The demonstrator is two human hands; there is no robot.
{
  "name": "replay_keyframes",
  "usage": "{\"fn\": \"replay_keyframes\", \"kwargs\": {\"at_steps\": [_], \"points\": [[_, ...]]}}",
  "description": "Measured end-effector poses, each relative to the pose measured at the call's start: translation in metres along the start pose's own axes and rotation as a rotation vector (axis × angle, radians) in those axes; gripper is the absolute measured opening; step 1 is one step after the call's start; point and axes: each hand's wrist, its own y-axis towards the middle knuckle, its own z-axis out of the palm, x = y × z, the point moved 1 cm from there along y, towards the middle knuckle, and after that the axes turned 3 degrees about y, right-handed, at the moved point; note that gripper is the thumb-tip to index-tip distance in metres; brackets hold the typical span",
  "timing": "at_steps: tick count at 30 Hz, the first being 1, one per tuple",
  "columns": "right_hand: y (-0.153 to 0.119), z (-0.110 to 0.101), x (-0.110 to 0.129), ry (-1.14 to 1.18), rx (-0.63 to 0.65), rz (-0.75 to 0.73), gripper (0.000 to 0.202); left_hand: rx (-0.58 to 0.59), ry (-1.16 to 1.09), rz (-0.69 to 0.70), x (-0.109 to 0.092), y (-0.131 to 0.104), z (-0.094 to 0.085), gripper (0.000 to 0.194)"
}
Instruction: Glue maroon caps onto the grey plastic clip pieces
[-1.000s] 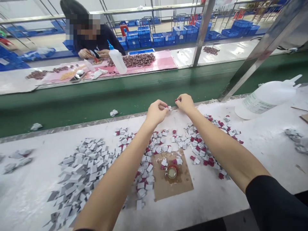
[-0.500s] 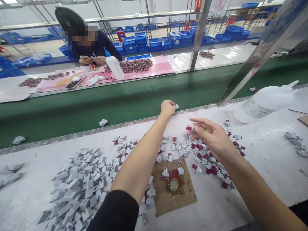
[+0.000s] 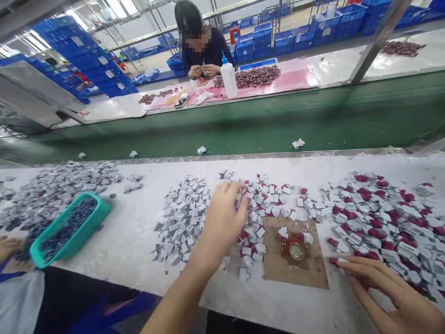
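Note:
My left hand (image 3: 224,215) hovers over a heap of small grey blocks, many joined to maroon bits (image 3: 259,197); its thumb and fingers are apart, and I see nothing between them. A heap of plain grey blocks (image 3: 184,208) lies left of it. My right hand (image 3: 392,287) pinches a small maroon-and-grey piece (image 3: 334,261) at its fingertips, low over the table. Between the hands lies a brown board (image 3: 295,276) with a wet patch. On it sit a round red cap-like item with a pale centre (image 3: 296,251) and a couple of grey-and-maroon pieces (image 3: 306,237).
Beyond the table runs a green belt (image 3: 243,130) carrying several small pieces (image 3: 298,144). A large mixed heap (image 3: 382,218) spreads at right. At left stand a teal basket (image 3: 71,246) and another person's hand (image 3: 9,246). A co-worker (image 3: 205,51) sits opposite, behind a white bottle (image 3: 228,79).
My view has swung left. My left hand has come back from the belt's edge, letting go of its small piece; a piece now lies on the belt. My right hand has moved lower, beside the board.

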Motion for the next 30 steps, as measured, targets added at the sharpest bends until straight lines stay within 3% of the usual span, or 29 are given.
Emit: {"fn": "replay_keyframes", "kwargs": {"at_steps": [4,9,16,21,25,30], "points": [[-0.014,0.003,-0.005,-0.004,0.000,-0.007,0.029,-0.139,0.150,-0.126,0.059,-0.015,-0.018,0.028],[-0.005,0.002,0.017,-0.017,-0.044,-0.013,0.022,-0.171,0.239,-0.147,0.086,-0.014,-0.019,0.023],[0.003,0.000,0.040,0.058,-0.074,-0.027,0.020,-0.164,0.190,-0.162,0.087,-0.001,-0.009,0.012],[0.006,0.000,0.053,0.100,-0.109,0.055,0.022,-0.142,0.021,-0.167,0.083,0.005,-0.018,0.004],[0.012,0.000,0.070,0.192,-0.126,0.176,0.026,-0.130,-0.237,-0.212,0.070,-0.003,-0.025,0.024],[0.018,0.007,0.085,0.400,-0.048,0.249,0.026,0.005,-0.628,-0.299,0.045,-0.026,-0.015,0.053]]}}
